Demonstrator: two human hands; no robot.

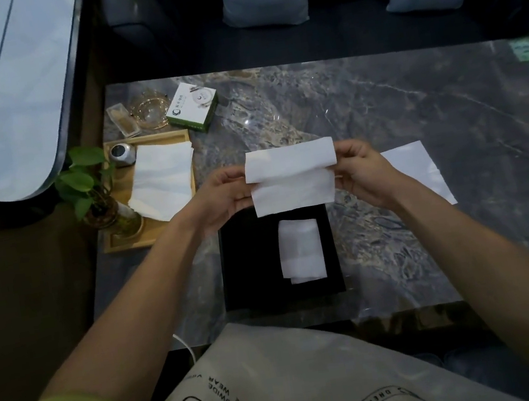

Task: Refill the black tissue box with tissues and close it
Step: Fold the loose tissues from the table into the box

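A: Hands?
B: Left hand (224, 194) and right hand (361, 173) were apart. Each pinched one end of a half-folded tissue (291, 178), held up over the far edge of the black tissue box (249, 265).
A: Box where?
B: On the marble table (379, 105), toward the near edge. It was open, with one folded tissue (300, 250) lying inside, right of centre. Couldn't make out a lid.
A: Risks?
B: Mostly the fold. The sheet was thin and gripped only at the ends, so the loose lower flap could sag or slip crooked and go in lopsided. Pulled too hard, it might tear. Let go from up there, it could open out or catch on the rim.
A: Anything else?
B: The stack of tissues (162, 178) sat on the wooden tray (124, 245) to the left, close to a plant (78, 181). A reaching arm might knock that over. A loose sheet (421, 168) lay flat beyond the right hand and would be easy to miss.
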